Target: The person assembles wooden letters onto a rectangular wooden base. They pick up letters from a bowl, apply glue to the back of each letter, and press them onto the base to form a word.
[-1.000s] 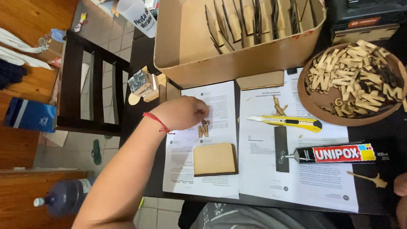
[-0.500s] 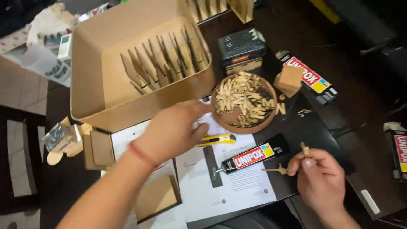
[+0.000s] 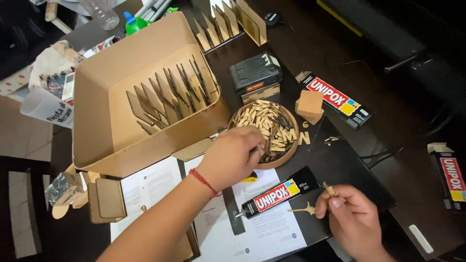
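Observation:
My left hand (image 3: 232, 156), with a red string on the wrist, reaches over the papers, its fingertips down among the small wooden cut-outs in a round wooden bowl (image 3: 290, 149). Whether it grips a piece is hidden by the fingers. My right hand (image 3: 353, 219) is at the lower right and pinches a thin wooden cut-out piece (image 3: 305, 209) between thumb and fingers. A black glue tube (image 3: 280, 194) lies on the paper between the two hands.
A large open cardboard box (image 3: 104, 85) holding upright wooden panels stands left of the bowl. Printed sheets (image 3: 153, 187) lie in front. Behind the bowl are a black case (image 3: 255, 73), a small wooden cube (image 3: 309, 104) and a glue carton (image 3: 335, 99). Another carton (image 3: 451, 175) lies far right.
My left hand has moved from the paper sheet up into the bowl of cut-outs. My right hand has come into view holding a wooden piece. The view has swung rightward.

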